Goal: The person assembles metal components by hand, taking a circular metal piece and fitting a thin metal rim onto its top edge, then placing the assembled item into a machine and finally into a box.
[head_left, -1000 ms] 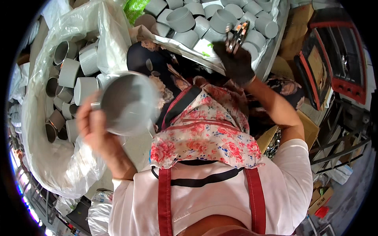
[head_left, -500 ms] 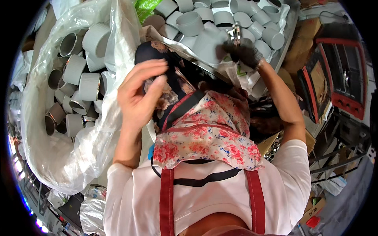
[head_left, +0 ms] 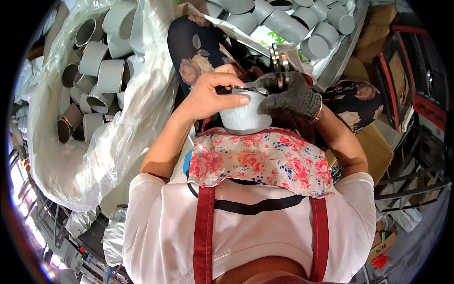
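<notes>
A short grey cylinder (head_left: 247,113) sits in my lap above the floral apron, its outer wall facing me. A thin shiny metal ring (head_left: 242,88) lies along its far rim. My bare left hand (head_left: 213,96) pinches the cylinder's left side, the thumb on the wall and the fingers bent at the ring. My right hand (head_left: 291,96), in a dark grey glove, closes on the right side of the rim. Several metal rings (head_left: 279,61) stand up from the gloved fingers; how they are held is partly hidden.
On my left, a clear plastic bag (head_left: 156,57) lines a container of grey cylinders (head_left: 111,75). More grey cylinders (head_left: 288,26) fill a tray with a metal edge (head_left: 347,52) ahead. At right stand a red-framed appliance (head_left: 399,78), a cardboard box (head_left: 371,149) and a black rack (head_left: 416,189).
My right hand has come back from the far tray to my lap with a grey cylinder and the rings. My left hand has moved right and closed from open onto the cylinder.
</notes>
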### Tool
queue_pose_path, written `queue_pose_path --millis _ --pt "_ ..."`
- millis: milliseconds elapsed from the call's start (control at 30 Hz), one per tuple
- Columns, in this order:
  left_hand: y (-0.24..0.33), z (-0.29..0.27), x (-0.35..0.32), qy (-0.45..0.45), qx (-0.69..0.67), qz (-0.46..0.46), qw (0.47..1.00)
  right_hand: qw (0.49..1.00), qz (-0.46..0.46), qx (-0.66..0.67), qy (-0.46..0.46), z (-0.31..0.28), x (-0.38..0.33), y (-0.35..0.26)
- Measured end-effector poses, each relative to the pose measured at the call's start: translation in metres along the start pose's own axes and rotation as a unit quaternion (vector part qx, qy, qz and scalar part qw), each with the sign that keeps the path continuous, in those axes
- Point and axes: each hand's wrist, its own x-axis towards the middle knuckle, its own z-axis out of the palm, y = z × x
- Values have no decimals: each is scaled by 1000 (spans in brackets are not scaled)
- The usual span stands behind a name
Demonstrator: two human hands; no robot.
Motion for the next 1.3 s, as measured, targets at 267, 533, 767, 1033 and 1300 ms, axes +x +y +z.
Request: queue_pose_path --millis 267,533,767,1033,1300 --pt "-7 3 -37 84 -11 -31 996 997 -7 -68 37 -2 -2 16" --pt "-16 24 -31 230 -204 -118 944 998 -43 -20 47 3 -22 23" --pt "19 10 -24 95 -410 -230 878 993 25 -31 113 9 -22 8" --pt "37 13 -24 95 -323 -223 915 911 -202 -358 27 11 -11 10" --pt "51 -5 -30 226 -331 -134 906 945 -257 -201 -3 -1 50 7"
